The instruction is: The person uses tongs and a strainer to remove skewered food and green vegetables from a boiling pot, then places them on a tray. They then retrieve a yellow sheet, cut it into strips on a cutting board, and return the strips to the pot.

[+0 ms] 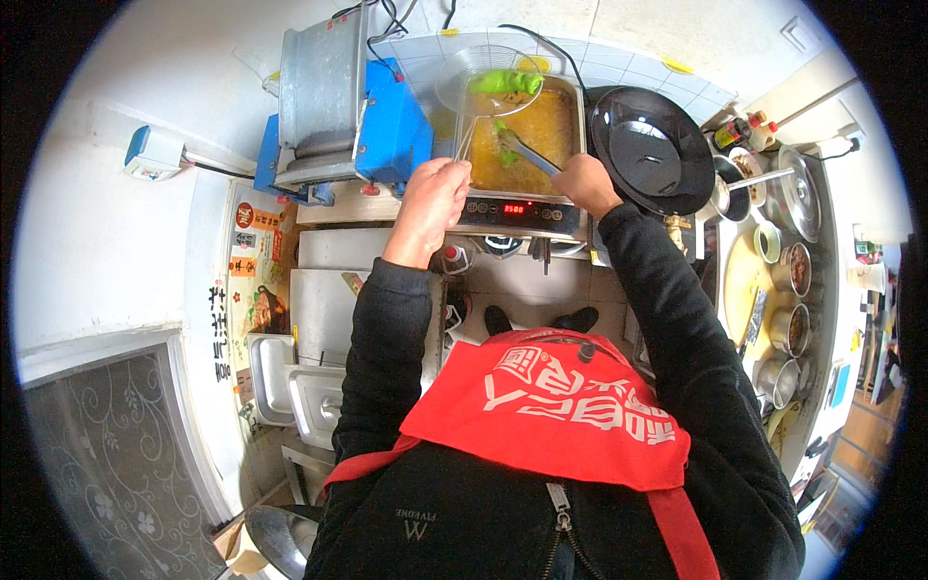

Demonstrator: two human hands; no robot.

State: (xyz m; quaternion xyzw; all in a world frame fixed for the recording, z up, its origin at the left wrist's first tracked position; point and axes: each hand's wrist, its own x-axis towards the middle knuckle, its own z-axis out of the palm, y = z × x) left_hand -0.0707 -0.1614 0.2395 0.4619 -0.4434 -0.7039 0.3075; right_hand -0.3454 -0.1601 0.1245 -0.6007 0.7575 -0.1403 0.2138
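Observation:
My left hand grips the thin metal handle of a round wire skimmer. Several green peppers, or similar long green vegetables, rest in the skimmer above the far part of a rectangular metal pan. Yellow-brown oil with a bubbly surface fills that pan. My right hand holds metal tongs, whose tips reach down to the oil. Another green piece is at those tips; I cannot tell whether they clamp it. Below the pan's near edge runs an induction cooker's lit control panel.
A black wok stands right of the pan. To the left is a blue-and-grey metal machine. The right counter bears a round cutting board, a knife, sauce bottles and several metal containers. Black cables hang behind.

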